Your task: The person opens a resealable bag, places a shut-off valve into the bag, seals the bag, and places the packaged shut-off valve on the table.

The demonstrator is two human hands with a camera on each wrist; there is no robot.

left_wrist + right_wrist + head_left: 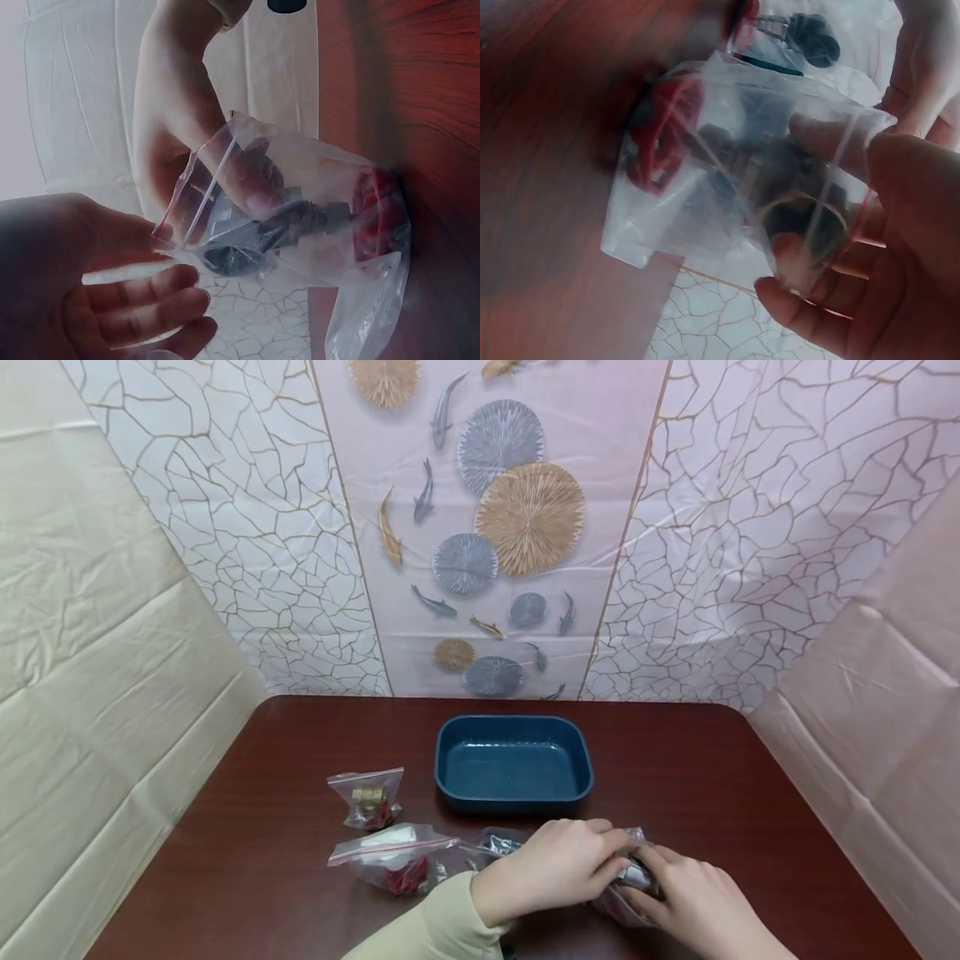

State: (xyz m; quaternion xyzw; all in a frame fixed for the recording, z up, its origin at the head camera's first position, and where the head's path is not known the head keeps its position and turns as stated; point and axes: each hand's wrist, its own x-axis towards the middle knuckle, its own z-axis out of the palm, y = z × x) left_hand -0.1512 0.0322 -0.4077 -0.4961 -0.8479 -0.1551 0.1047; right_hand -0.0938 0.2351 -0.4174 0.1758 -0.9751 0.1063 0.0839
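Note:
In front of me, a valve (636, 877) with a metal body sits in a clear zip bag (330, 285). Its red handwheel (667, 139) lies toward the bag's bottom. My right hand (705, 902) grips the valve's body at the bag mouth; its thumb and fingers seem to reach inside, though the plastic blurs this. Thumb and fingers of my left hand (551, 868) pinch the bag's zip edge from the other side. In the left wrist view, the valve's dark round end faces the bag's mouth. The head view hides part of the bag behind both hands.
A blue rectangular basin (513, 803) stands at the table's back middle. Left of it lies a small zip bag (367, 799) holding a brass-coloured and red item. Nearer, another zip bag (397, 860) shows red and white contents. The table (247, 827) is dark reddish wood.

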